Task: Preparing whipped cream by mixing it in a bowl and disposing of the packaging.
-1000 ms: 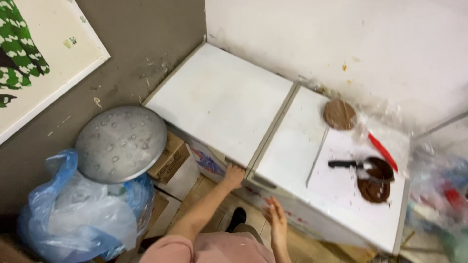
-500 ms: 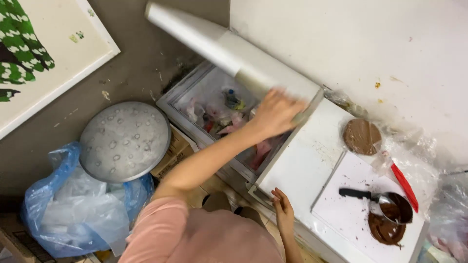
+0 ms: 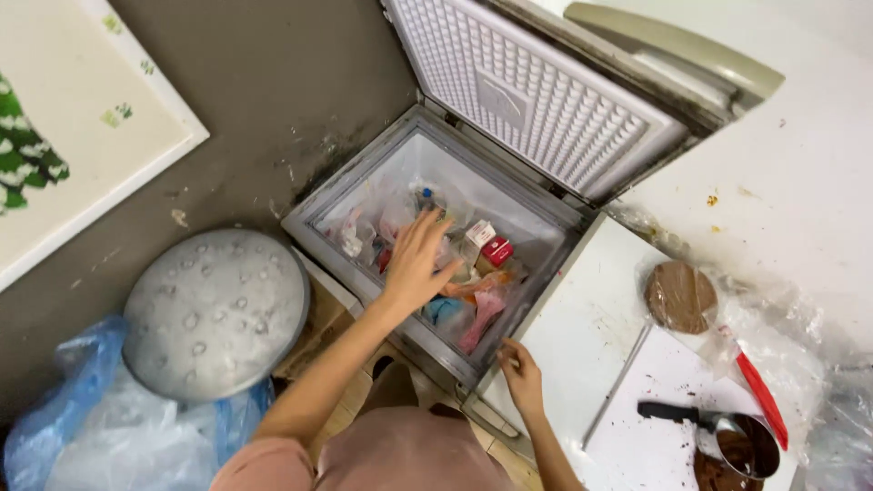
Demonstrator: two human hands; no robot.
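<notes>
A white chest freezer (image 3: 327,205) stands with its left lid (image 3: 536,100) raised against the wall. Inside lie several frozen bags and small red and white cartons (image 3: 491,247). My left hand (image 3: 416,259) reaches down into the freezer with fingers spread, over the bags, holding nothing. My right hand (image 3: 521,375) rests on the front edge of the closed right lid (image 3: 591,318), fingers curled on the rim.
On the right lid lie a white board (image 3: 655,427), a round brown disc (image 3: 680,296), a red spatula (image 3: 759,395) and a metal pot (image 3: 741,444) of brown mix with a black handle. A grey round lid (image 3: 214,314) sits on blue bags (image 3: 64,400) at left.
The left freezer lid went from closed to fully raised. My left hand let go of it and dropped into the freezer; my right hand moved onto the right lid's edge.
</notes>
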